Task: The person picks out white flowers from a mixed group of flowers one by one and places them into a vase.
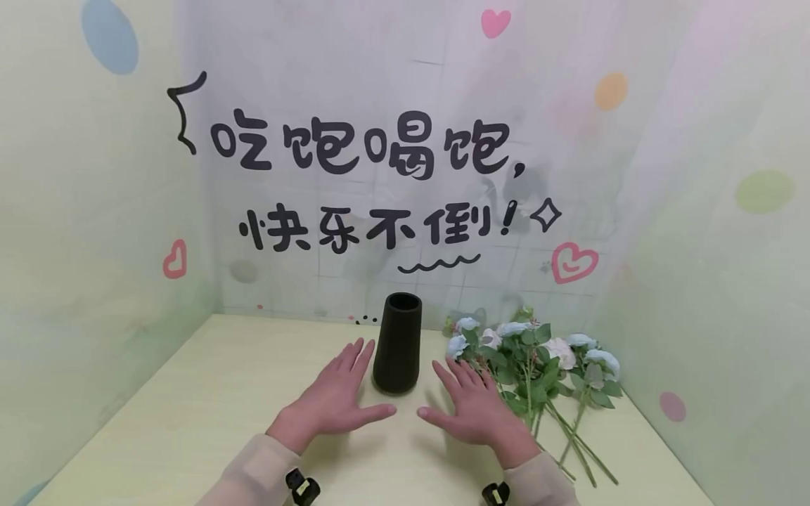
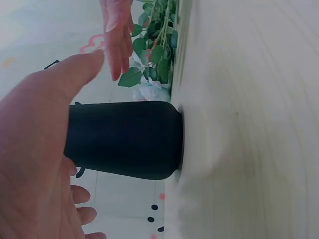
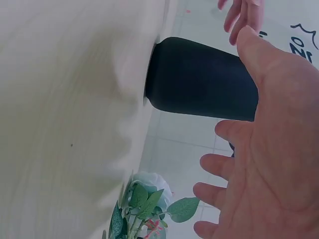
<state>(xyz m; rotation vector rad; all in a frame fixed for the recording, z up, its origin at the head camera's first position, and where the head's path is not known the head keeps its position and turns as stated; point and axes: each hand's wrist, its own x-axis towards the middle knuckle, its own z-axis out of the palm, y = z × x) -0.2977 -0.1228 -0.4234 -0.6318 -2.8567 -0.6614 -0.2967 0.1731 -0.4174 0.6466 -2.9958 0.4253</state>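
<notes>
A tall black vase [image 1: 397, 351], narrower at its top, stands upright on the pale table toward the back. To its left my left hand [image 1: 335, 397] hovers with fingers extended, holding nothing. On the other side my right hand [image 1: 471, 407] is spread in the same way, also with nothing in it. Both palms flank the front of the vase, apart from it in the head view. The left wrist view has the dark vase [image 2: 127, 139] beyond the thumb, and the right wrist view has the vase [image 3: 202, 79] past the fingers.
Artificial flowers [image 1: 531, 358] with blue and pale pink blooms lie in a pile at the table's right, their green stems [image 1: 582, 450] pointing toward me. A printed cloth wall [image 1: 380, 84] closes off the back. The table [image 1: 171, 400] extends left to another wall.
</notes>
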